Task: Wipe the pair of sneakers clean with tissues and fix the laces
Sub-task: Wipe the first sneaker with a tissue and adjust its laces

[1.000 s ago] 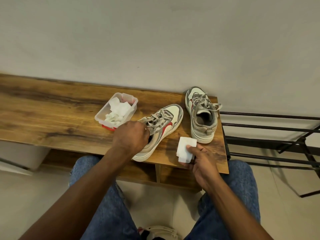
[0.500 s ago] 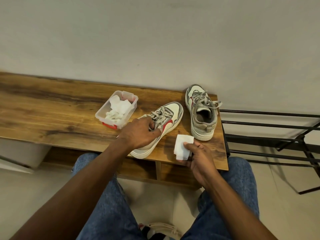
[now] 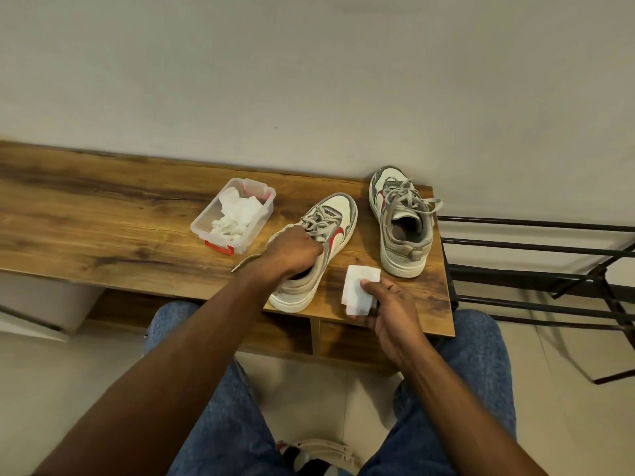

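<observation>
both hands busy: left hand [image 3: 293, 250] fingers grip near sneaker [image 3: 338, 231] collar; right hand [image 3: 391, 305] pinches tissue [image 3: 357, 286] at bench [image 3: 103, 228] edge.

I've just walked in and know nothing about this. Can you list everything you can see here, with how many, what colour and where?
sneakers: 2, cream and grey with red marks; near sneaker mid-bench, far sneaker at the bench's right end
tissue: 1, white, folded, above the bench's front edge
plastic tub: 1, clear with a red clip, left of the sneakers, holding crumpled white tissues
bench: 1, brown wood, against the wall
metal rack: 1, black, right of the bench
wall: pale grey, behind
jeans: blue, on both legs below
left hand: on the near sneaker's opening, by the laces
right hand: grip pinching the tissue
</observation>
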